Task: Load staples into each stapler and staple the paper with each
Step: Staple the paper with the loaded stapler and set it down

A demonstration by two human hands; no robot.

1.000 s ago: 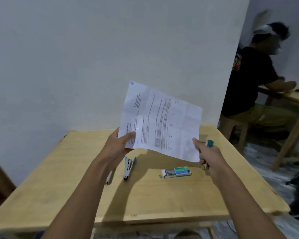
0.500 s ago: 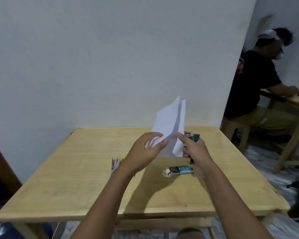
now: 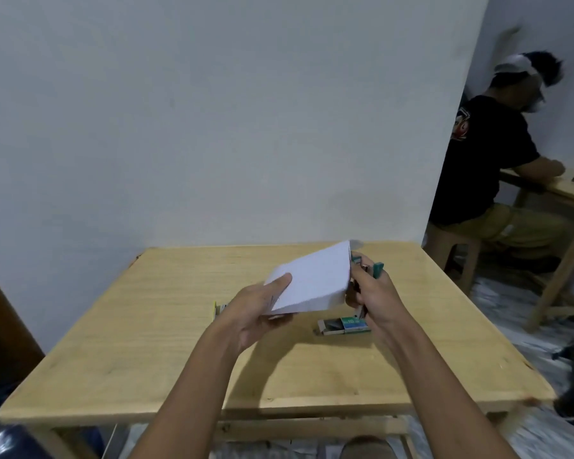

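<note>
Through the head camera, our left hand (image 3: 262, 306) pinches the folded paper (image 3: 312, 279) above the table (image 3: 146, 359). Its right edge meets the green stapler (image 3: 376, 270) gripped in our right hand (image 3: 375, 293), probably ready for stapling. Fingers and paper hide the stapler's mouth. The second stapler (image 3: 220, 309) peeks from behind our left wrist, and the staple box (image 3: 343, 326) lies on the table below.

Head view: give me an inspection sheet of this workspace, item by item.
Surface: wooden table, level.
Job's things: folded paper held above table; green stapler in right hand; staple box slid open on table; likely second stapler, mostly hidden by left hand.
Clutter: nothing seen.
Grips: left hand holds paper's left edge; right hand grips green stapler at paper's right edge.
Cables: nothing seen.
Surroundings: white wall; another person seated at second table, right.
</note>
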